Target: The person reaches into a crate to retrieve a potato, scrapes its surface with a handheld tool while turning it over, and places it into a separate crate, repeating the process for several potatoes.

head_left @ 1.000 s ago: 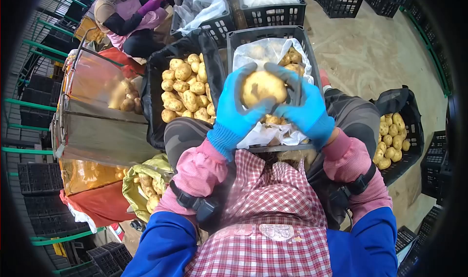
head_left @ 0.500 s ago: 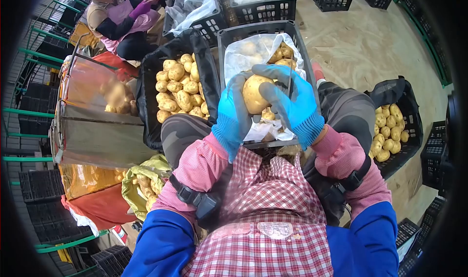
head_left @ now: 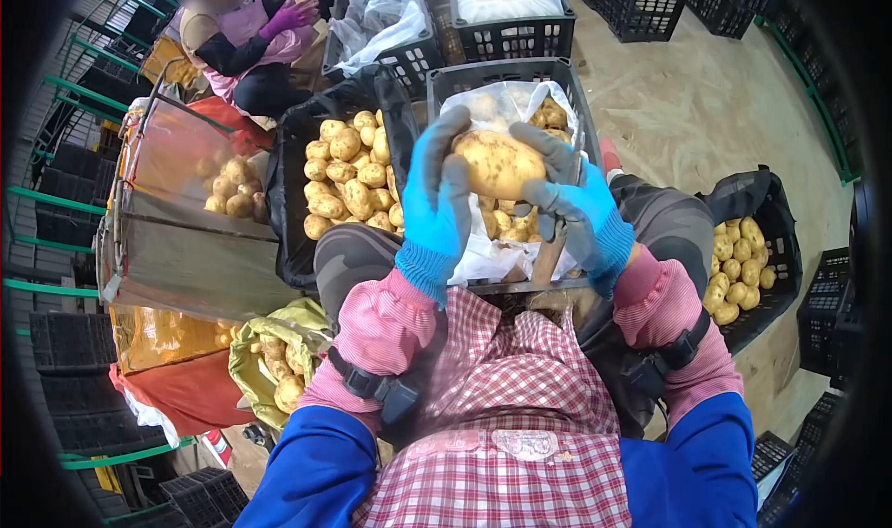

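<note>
A large yellow potato [head_left: 500, 165] with brown specks is held lengthwise between my two gloved hands above the crate in front of me. My left hand [head_left: 439, 193], in a blue and grey glove, grips its left end. On its right end are the thumb and fingers of my right hand [head_left: 571, 203]. A slim tool with a wooden handle [head_left: 548, 257] sits in my right hand as well; its kind is partly hidden. Below lies the black crate [head_left: 506, 71], lined with white plastic film [head_left: 474, 258] and holding more potatoes [head_left: 509, 221].
At my left stands a black-lined crate of potatoes [head_left: 348, 179], beside a mesh-sided frame [head_left: 200, 249]. A green sack [head_left: 269, 361] holds potatoes too. Another potato crate [head_left: 743, 258] is at my right. A co-worker [head_left: 246, 40] with purple gloves sits at upper left. Stacked crates [head_left: 636, 3] stand behind.
The potato has turned from end-on to lengthwise, showing its long side. My hands have spread apart around it, and the wooden handle has come into view below my right hand.
</note>
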A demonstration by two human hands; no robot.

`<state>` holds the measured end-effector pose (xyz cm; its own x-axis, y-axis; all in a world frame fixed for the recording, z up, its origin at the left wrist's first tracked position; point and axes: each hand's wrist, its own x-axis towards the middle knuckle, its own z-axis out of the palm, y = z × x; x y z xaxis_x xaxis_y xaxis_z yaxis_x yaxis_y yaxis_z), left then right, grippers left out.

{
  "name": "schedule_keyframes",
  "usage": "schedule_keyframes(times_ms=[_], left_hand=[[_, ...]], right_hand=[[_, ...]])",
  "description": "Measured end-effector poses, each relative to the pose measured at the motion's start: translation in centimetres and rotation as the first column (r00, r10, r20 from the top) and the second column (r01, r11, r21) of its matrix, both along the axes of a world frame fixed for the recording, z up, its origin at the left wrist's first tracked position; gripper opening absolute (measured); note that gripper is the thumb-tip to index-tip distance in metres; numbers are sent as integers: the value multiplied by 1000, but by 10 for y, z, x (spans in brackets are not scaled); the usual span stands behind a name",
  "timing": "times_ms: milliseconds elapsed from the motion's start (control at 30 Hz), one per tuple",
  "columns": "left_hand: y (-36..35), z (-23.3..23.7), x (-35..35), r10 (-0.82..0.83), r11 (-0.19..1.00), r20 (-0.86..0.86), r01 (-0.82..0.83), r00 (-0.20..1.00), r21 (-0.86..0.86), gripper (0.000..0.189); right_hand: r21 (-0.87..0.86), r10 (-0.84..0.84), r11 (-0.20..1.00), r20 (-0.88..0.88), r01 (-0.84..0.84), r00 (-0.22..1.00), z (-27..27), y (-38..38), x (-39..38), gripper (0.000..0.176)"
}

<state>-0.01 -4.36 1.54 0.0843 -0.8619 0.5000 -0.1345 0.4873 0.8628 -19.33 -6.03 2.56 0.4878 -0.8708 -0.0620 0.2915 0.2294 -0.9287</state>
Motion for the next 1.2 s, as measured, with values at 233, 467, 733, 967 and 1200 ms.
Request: schedule_keyframes(times_ms=[233,467,733,967,1200], left_hand=[[14,5,2,-153,972,-102,168,983,166,89],[15,-4,2,18,998,-263,-2,965,62,45],[15,14,5,142,969,-222,-90,965,231,41],[13,0,8,175,984,11,-175,984,-5,38],[17,8,9,-65,931,-293,164,954,326,50]], right_hand=[[-78,-15,997,93,22,996,1,-1,6,76],[-37,45,998,54,-43,998,11,10,15,76],[8,44,999,51,-45,998,3,9,12,63],[243,50,964,246,-112,968,-6,18,13,64],[-199,-35,979,50,44,998,8,-1,7,74]])
